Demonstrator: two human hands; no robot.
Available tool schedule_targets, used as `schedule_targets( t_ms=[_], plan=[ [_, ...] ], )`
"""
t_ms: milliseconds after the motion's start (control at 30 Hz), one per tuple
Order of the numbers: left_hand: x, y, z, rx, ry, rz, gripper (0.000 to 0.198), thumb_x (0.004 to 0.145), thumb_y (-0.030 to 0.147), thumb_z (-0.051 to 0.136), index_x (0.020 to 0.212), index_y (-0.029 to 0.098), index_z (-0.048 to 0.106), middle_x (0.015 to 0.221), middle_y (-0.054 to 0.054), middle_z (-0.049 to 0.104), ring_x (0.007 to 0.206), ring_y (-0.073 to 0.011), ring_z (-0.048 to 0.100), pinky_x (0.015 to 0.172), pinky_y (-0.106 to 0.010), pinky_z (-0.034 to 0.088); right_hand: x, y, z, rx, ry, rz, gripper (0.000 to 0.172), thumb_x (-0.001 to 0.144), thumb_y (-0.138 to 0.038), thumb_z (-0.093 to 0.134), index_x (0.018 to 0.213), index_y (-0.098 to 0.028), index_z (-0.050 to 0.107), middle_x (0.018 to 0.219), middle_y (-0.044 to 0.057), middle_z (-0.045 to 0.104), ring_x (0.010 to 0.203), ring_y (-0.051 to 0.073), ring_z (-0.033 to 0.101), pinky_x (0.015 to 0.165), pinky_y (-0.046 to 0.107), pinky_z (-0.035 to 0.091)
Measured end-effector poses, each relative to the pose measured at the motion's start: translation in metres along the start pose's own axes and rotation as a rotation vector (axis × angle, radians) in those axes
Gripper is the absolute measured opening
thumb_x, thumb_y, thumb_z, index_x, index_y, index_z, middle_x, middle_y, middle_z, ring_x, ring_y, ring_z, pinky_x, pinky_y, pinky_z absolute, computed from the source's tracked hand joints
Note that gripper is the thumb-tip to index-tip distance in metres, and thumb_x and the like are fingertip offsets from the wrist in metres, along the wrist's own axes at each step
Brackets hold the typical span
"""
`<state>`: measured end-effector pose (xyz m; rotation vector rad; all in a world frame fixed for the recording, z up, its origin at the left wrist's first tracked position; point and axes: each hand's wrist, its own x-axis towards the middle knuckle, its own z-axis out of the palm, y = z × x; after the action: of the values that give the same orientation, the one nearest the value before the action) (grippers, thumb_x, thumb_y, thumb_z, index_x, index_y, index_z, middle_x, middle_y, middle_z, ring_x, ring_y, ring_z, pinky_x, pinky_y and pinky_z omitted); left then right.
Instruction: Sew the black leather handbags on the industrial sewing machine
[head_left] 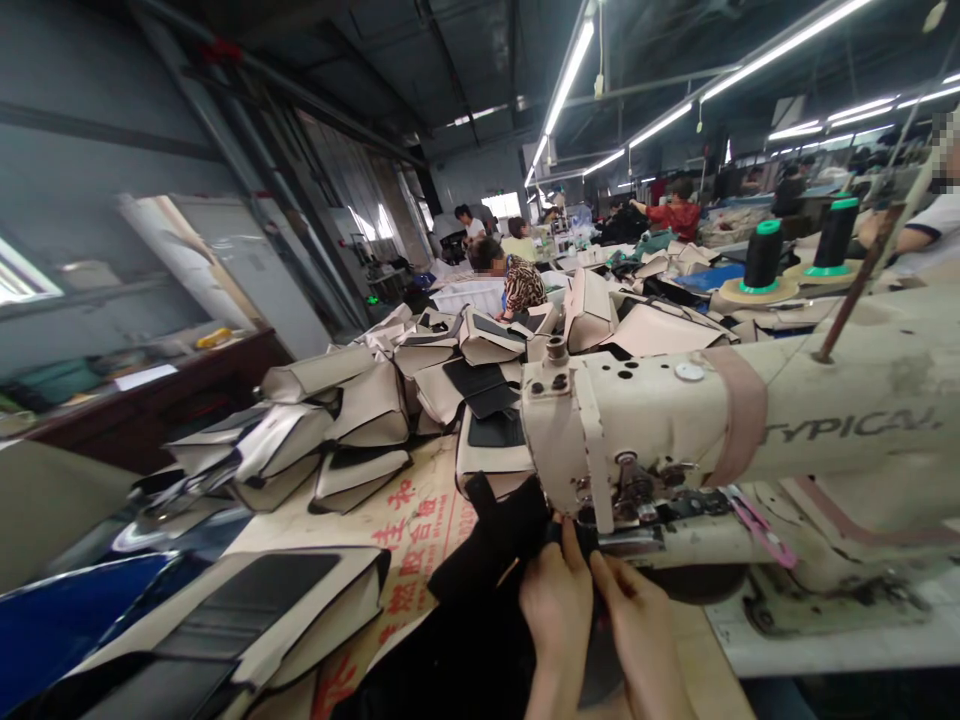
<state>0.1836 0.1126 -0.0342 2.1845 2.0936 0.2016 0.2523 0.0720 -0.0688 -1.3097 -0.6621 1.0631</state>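
Observation:
Both of my hands are close together under the head of a white sewing machine (645,400). My left hand (556,600) pinches the edge of a black fabric piece (480,555) near the needle area. Beside it, my right hand (637,610) has its thumb and fingers closed on the same black fabric. The fabric spreads down and left over the table, with a strap-like end sticking up. The needle and the exact spot where the fabric meets it are hidden by the machine head and my fingers.
Several beige bags with black panels (367,400) lie heaped on the table behind and left. Another beige bag (247,610) lies at front left. Two black thread spools (763,258) stand behind the machine. Pink snips (761,530) rest on the machine. Other people (523,285) work further back.

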Motion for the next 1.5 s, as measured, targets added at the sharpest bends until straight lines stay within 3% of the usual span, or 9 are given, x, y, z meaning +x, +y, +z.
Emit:
schedule_targets(
  t_ms=[100, 200, 267, 567, 767, 900, 1100, 1233, 1500],
  plan=[
    [-0.001, -0.003, 0.004, 0.058, -0.010, 0.057, 0.037, 0.089, 0.016, 0.029, 0.110, 0.013, 0.059, 0.075, -0.012, 0.064, 0.070, -0.0234, 0.063, 0.052, -0.026, 0.037, 0.001, -0.006, -0.012, -0.392, 0.032, -0.196, 0.034, 0.078, -0.049, 0.052, 0.078, -0.016, 0.060, 0.066, 0.003, 0.060, 0.061, 0.018, 0.055, 0.061, 0.026, 0.039],
    [0.000, -0.003, 0.004, 0.102, -0.007, 0.085, 0.038, 0.088, 0.014, 0.029, 0.113, 0.015, 0.057, 0.076, -0.011, 0.064, 0.069, -0.0213, 0.063, 0.050, -0.023, 0.035, 0.002, -0.012, -0.014, -0.635, -0.006, -0.344, 0.029, 0.084, -0.043, 0.043, 0.084, -0.017, 0.057, 0.080, 0.007, 0.062, 0.073, 0.024, 0.057, 0.068, 0.030, 0.035],
    [0.001, -0.002, 0.004, 0.101, 0.004, 0.068, 0.038, 0.089, 0.015, 0.028, 0.113, 0.015, 0.058, 0.076, -0.010, 0.064, 0.069, -0.0197, 0.062, 0.049, -0.022, 0.033, 0.006, -0.013, -0.013, -0.676, -0.052, -0.350, 0.030, 0.086, -0.039, 0.038, 0.086, -0.016, 0.056, 0.083, 0.011, 0.061, 0.075, 0.026, 0.057, 0.067, 0.032, 0.032],
    [0.000, 0.000, 0.007, 0.086, 0.020, 0.035, 0.043, 0.092, 0.022, 0.023, 0.104, 0.014, 0.062, 0.075, -0.012, 0.064, 0.070, -0.0249, 0.063, 0.051, -0.027, 0.035, 0.021, -0.006, -0.011, -0.320, -0.110, -0.128, 0.040, 0.078, -0.051, 0.048, 0.054, -0.018, 0.049, 0.053, 0.001, 0.048, 0.056, 0.016, 0.044, 0.054, 0.025, 0.028],
    [0.000, 0.001, 0.010, 0.030, 0.051, -0.035, 0.047, 0.093, 0.030, 0.024, 0.088, 0.012, 0.066, 0.072, -0.012, 0.065, 0.071, -0.0235, 0.064, 0.053, -0.027, 0.037, 0.010, -0.006, 0.001, 0.065, -0.072, 0.112, 0.047, 0.071, -0.061, 0.052, 0.064, -0.015, 0.057, 0.044, -0.006, 0.032, 0.042, 0.009, 0.022, 0.042, 0.022, 0.018],
    [0.001, 0.002, 0.012, 0.008, 0.120, -0.093, 0.044, 0.092, 0.031, 0.030, 0.075, 0.013, 0.067, 0.067, -0.009, 0.066, 0.068, -0.0215, 0.065, 0.052, -0.026, 0.037, 0.008, -0.006, 0.005, 0.217, -0.044, 0.185, 0.046, 0.061, -0.060, 0.064, 0.060, -0.015, 0.055, 0.047, -0.006, 0.038, 0.044, 0.008, 0.025, 0.044, 0.022, 0.020],
    [0.000, 0.004, 0.012, -0.045, 0.213, -0.156, 0.045, 0.089, 0.036, 0.038, 0.062, 0.013, 0.065, 0.059, -0.008, 0.066, 0.062, -0.0188, 0.065, 0.049, -0.024, 0.037, 0.010, -0.001, 0.002, 0.228, -0.027, 0.203, 0.045, 0.060, -0.058, 0.066, 0.056, -0.016, 0.051, 0.046, -0.007, 0.032, 0.045, 0.007, 0.020, 0.044, 0.021, 0.016],
    [0.000, 0.005, 0.009, -0.084, 0.172, -0.191, 0.044, 0.090, 0.036, 0.037, 0.066, 0.012, 0.066, 0.063, -0.009, 0.067, 0.065, -0.0199, 0.065, 0.052, -0.024, 0.039, 0.012, 0.007, 0.002, 0.192, -0.012, 0.184, 0.044, 0.061, -0.059, 0.065, 0.060, -0.016, 0.054, 0.045, -0.007, 0.030, 0.045, 0.008, 0.020, 0.044, 0.022, 0.015],
    [0.003, 0.007, 0.003, -0.116, 0.116, -0.217, 0.043, 0.090, 0.035, 0.036, 0.070, 0.011, 0.066, 0.069, -0.011, 0.068, 0.070, -0.0204, 0.066, 0.055, -0.025, 0.040, 0.015, 0.008, 0.003, -0.004, 0.012, 0.040, 0.045, 0.073, -0.059, 0.053, 0.060, -0.016, 0.053, 0.051, -0.003, 0.039, 0.050, 0.011, 0.032, 0.048, 0.023, 0.025]
  ],
)
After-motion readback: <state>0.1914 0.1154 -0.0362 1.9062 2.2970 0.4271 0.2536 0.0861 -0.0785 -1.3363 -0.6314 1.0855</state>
